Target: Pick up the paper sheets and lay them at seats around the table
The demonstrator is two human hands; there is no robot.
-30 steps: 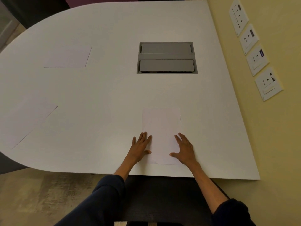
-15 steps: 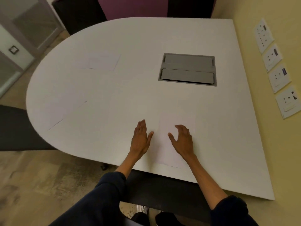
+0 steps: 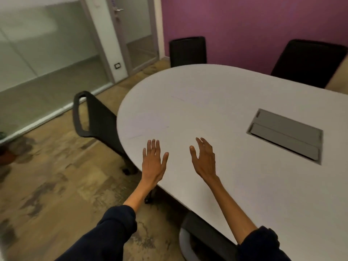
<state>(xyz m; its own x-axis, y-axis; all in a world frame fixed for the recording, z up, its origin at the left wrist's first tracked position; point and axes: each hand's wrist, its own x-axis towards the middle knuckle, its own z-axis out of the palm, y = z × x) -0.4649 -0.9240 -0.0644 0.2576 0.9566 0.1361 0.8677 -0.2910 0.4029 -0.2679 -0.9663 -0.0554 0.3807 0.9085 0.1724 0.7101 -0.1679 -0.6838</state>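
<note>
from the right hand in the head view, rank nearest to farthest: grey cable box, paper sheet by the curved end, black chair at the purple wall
Measured from the right hand:
1. Paper sheet, just ahead and to the left, near the table's curved end.
2. Grey cable box, off to the right, set into the tabletop.
3. Black chair, far side, against the purple wall.

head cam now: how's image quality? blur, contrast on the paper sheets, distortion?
Head view: motion blur softens the whole frame; both hands, left and right, are open and empty. White paper sheets nearly vanish against the white table, only faint edges visible. Wide-angle lens bows the table rim and the glass partition. Lighting dim and warm, no hard glare.
</note>
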